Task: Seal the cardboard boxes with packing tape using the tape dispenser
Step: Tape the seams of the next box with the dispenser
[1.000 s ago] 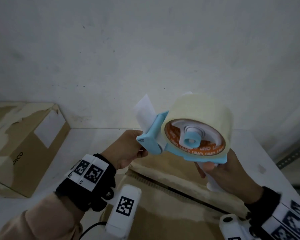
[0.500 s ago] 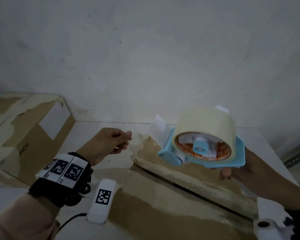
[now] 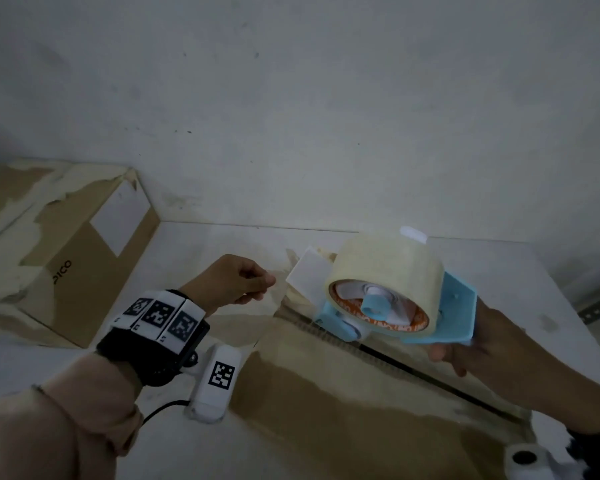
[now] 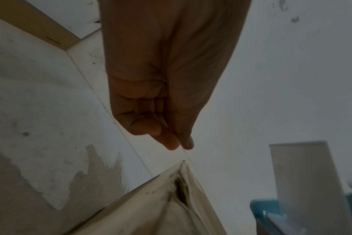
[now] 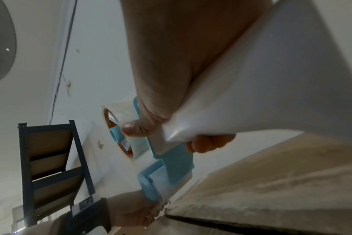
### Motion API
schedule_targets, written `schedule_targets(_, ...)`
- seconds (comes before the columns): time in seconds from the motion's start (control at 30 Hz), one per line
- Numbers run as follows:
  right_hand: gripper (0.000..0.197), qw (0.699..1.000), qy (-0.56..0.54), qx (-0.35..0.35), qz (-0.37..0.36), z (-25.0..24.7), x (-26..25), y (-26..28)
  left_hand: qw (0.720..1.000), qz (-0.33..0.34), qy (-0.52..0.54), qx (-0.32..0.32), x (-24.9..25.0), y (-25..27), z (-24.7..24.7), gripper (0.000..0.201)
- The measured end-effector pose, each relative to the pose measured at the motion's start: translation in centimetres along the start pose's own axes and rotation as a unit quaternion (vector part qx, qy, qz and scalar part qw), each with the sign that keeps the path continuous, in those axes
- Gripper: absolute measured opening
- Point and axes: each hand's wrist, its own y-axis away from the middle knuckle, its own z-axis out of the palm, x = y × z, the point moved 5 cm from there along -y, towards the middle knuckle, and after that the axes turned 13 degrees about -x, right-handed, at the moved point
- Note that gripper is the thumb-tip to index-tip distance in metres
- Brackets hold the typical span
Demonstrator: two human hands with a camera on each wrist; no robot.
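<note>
My right hand grips the white handle of a blue tape dispenser, held just above the far end of a worn cardboard box. The dispenser carries a thick roll of pale tape, and its white flap points left. My left hand hovers left of the flap over the box's far corner, thumb and forefinger pinched. A faint clear strip seems to run from them to the dispenser's roller. A dark seam runs along the box top.
A second cardboard box with torn paper and a white label stands at the left on the white table. A pale wall rises right behind the table. Dark metal shelving stands beyond my left arm.
My left hand has let go of the dispenser's front and drawn away to the left, fingers pinched. My right hand has lowered the dispenser towards the box's far end.
</note>
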Motion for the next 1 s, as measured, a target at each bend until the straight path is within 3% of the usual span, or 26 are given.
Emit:
schedule_targets(0.17,0.068,1.0,-0.004,-0.015,0.004,0.8,-0.9,-0.2,1.0,-0.005,-0.003,-0.012,-0.8,-0.2,-0.3,0.013)
schedule_targets(0.3,0.042,1.0,-0.013,-0.014,0.009,1.2,-0.8,-0.5,1.0,-0.009,-0.002,-0.01,-1.5,-0.5,-0.3,0.014)
schedule_targets(0.5,0.066,0.999,0.003,-0.021,0.034,1.5,0.5,-0.6,0.999,-0.023,-0.008,-0.025,-2.6,-1.5,0.1,0.014)
schedule_targets(0.67,0.05,0.998,0.024,-0.023,0.05,1.5,0.6,-0.8,0.994,-0.065,0.012,-0.091,-4.1,-2.4,1.9,0.012)
schedule_targets(0.8,0.05,0.998,0.024,-0.038,0.048,1.7,0.6,-1.0,0.973,-0.112,0.044,-0.197,-4.8,-3.1,3.6,0.035)
schedule_targets(0.9,0.061,0.997,0.037,-0.042,0.048,1.5,0.9,-1.0,0.963,-0.155,0.028,-0.221,-5.9,-3.4,4.6,0.037)
schedule_targets(1.0,0.06,0.997,0.034,-0.05,0.049,1.6,1.1,-1.0,0.946,-0.213,0.026,-0.241,-7.8,-3.4,5.8,0.064)
